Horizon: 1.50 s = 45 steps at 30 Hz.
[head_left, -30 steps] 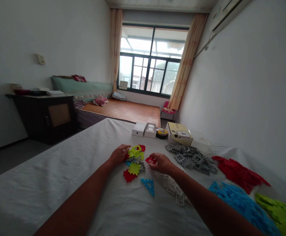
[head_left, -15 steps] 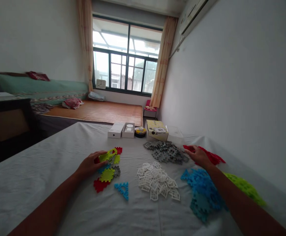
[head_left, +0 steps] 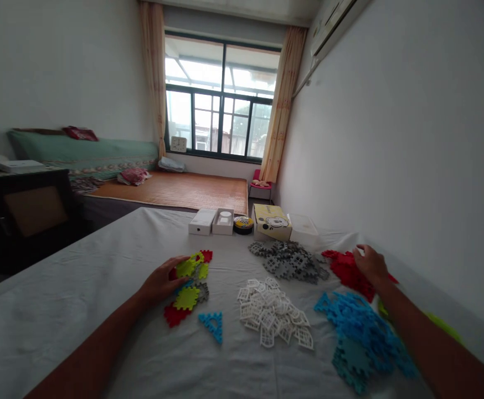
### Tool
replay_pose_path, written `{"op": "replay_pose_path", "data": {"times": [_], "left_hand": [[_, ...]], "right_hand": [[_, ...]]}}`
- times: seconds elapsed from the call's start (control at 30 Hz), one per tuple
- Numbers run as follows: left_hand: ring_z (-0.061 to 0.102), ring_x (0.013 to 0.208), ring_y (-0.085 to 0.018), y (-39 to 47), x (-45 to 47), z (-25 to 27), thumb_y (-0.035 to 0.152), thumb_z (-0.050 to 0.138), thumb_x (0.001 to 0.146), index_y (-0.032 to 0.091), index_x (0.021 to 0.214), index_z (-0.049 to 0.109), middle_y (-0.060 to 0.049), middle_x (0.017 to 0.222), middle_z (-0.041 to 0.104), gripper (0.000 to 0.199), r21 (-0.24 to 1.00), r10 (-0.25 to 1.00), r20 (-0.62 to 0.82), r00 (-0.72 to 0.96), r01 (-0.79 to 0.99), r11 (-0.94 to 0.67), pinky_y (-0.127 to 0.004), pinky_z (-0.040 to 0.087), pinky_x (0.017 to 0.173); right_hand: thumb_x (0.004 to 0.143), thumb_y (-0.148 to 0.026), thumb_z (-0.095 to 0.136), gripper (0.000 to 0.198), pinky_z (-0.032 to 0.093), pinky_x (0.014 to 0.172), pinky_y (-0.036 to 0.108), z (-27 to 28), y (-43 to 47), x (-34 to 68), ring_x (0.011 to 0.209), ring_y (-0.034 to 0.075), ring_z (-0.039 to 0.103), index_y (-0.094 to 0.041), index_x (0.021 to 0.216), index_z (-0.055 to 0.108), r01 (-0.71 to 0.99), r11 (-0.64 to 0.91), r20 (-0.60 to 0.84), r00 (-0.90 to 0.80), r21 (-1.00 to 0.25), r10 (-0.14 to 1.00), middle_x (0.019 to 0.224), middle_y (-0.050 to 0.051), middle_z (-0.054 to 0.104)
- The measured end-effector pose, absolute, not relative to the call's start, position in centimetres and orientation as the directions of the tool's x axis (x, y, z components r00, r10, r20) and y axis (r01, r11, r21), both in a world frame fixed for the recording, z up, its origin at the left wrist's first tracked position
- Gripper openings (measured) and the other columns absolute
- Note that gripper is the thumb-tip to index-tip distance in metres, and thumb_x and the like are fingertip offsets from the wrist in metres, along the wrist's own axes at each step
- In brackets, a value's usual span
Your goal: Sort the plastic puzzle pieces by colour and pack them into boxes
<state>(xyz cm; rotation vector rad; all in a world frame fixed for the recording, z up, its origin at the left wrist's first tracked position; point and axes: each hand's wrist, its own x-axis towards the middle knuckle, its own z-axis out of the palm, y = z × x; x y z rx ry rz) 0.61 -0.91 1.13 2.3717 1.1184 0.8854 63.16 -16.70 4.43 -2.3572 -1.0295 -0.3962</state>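
Note:
My left hand point(head_left: 164, 281) grips a cluster of toothed plastic building pieces at its left side, with fingers curled around a yellow-green piece point(head_left: 186, 268). Joined or lying against it are a red piece point(head_left: 177, 315), another yellow-green piece point(head_left: 186, 298) and a grey piece point(head_left: 202, 292). Nearby on the cloth lies a blue triangular piece point(head_left: 212, 326). Over the far right of the table, my right hand point(head_left: 370, 265) hovers at a heap of red pieces point(head_left: 347, 269), its thumb and fingers apart. I see nothing between them.
White lattice pieces point(head_left: 273, 310) are heaped mid-table, grey pieces point(head_left: 295, 261) behind them. Blue pieces point(head_left: 360, 327) lie at right, with yellow-green ones point(head_left: 443, 326) partly behind my forearm. White boxes point(head_left: 202, 221), a round tin point(head_left: 243, 224), a yellow box point(head_left: 273, 221) and a clear container point(head_left: 303, 227) line the back.
My right hand has moved right, from the near-left edge of the red heap to over its right part. My left hand keeps its grip. The view has turned slightly left.

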Motion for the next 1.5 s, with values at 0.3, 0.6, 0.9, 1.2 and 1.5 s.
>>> {"op": "replay_pose_path", "data": {"times": [0.3,0.6,0.9,1.2,1.5], "left_hand": [[0.052,0.120,-0.029,-3.5,2.6,1.6,0.049,0.078,0.060,0.028,0.123,0.061,-0.007,0.127,0.061,0.069,0.490,0.707,0.351,0.614,0.523,-0.697,-0.039,0.038,0.105],[0.058,0.108,-0.021,-1.6,0.7,1.7,0.048,0.041,0.090,0.024,0.110,0.067,-0.005,0.110,0.069,0.041,0.530,0.781,0.479,0.401,0.577,-0.621,-0.035,0.045,0.098],[0.060,0.106,-0.023,-0.7,0.5,1.1,0.055,0.038,0.087,0.021,0.110,0.067,-0.006,0.110,0.069,0.050,0.553,0.818,0.396,0.417,0.603,-0.575,-0.034,0.047,0.095],[0.064,0.101,-0.024,-0.2,0.6,0.5,0.058,0.037,0.085,0.019,0.110,0.067,-0.008,0.110,0.069,0.055,0.497,0.812,0.373,0.448,0.643,-0.583,-0.031,0.048,0.092],[0.067,0.095,-0.026,0.7,0.4,0.3,0.063,0.039,0.082,0.022,0.105,0.070,-0.007,0.104,0.072,0.057,0.464,0.796,0.401,0.454,0.648,-0.604,-0.031,0.053,0.084]], "right_hand": [[0.087,-0.031,0.047,0.027,0.044,0.091,0.035,4.4,-12.9,36.2,0.102,0.021,0.058,-0.020,0.104,0.065,0.908,0.316,0.452,-0.169,-0.273,0.876,0.103,0.007,0.069],[0.080,-0.034,0.064,0.042,0.042,0.093,0.033,5.1,-10.5,22.9,0.110,0.024,0.054,-0.019,0.119,0.058,0.865,0.465,0.160,-0.440,-0.190,0.884,0.118,0.009,0.065],[0.089,-0.013,0.045,0.020,0.045,0.083,0.037,5.6,-16.2,20.7,0.093,0.023,0.059,-0.015,0.103,0.059,0.916,0.398,0.262,-0.396,0.048,0.880,0.096,0.010,0.068],[0.091,-0.038,0.039,0.036,0.052,0.076,0.031,5.3,-27.8,39.1,0.083,0.020,0.066,-0.022,0.121,0.050,0.841,-0.068,0.498,0.382,-0.537,0.779,0.097,0.007,0.069],[0.083,-0.045,0.038,0.036,0.048,0.081,0.043,3.3,-36.7,59.4,0.091,0.032,0.065,-0.025,0.106,0.056,0.682,-0.580,0.489,0.728,-0.446,0.480,0.108,0.017,0.066]]}}
